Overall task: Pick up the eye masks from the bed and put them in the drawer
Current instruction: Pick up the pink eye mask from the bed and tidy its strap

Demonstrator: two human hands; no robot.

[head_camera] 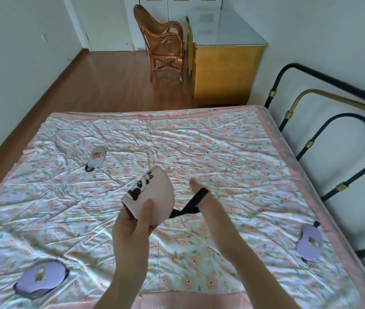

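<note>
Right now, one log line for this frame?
left hand: grips pink panda eye mask | right hand: holds its black strap | on floral bed cover: two purple eye masks, grey eye mask

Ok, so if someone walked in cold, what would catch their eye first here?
Centre frame, the left hand grips a pale pink panda-print eye mask above the floral quilted bed cover, while the right hand stretches its black elastic strap. Next, the lilac eye masks lying near the bottom left and the right edge.
</note>
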